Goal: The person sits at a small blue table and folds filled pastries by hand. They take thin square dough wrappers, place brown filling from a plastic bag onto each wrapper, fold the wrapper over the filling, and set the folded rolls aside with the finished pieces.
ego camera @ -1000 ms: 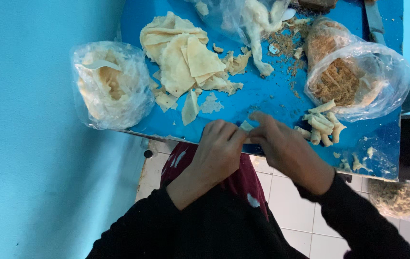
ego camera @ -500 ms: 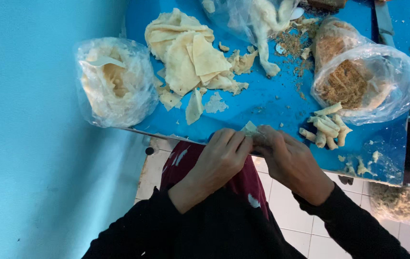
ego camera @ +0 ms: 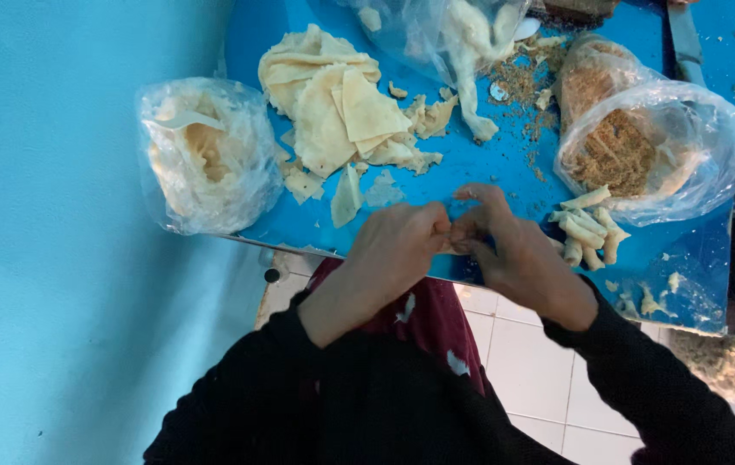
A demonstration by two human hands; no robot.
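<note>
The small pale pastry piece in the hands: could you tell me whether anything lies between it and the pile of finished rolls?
Nothing visible: bare blue table separates the pale pastry piece, pinched by left hand and right hand, from the rolls.

A small pale piece of pastry dough sits pinched between the fingertips of both hands at the near edge of the blue table. It is thin and cream-coloured, and mostly hidden by the fingers, so its exact shape cannot be told.

clear bag table's left edge, pale sheets; clear bag right, brown filling
</note>
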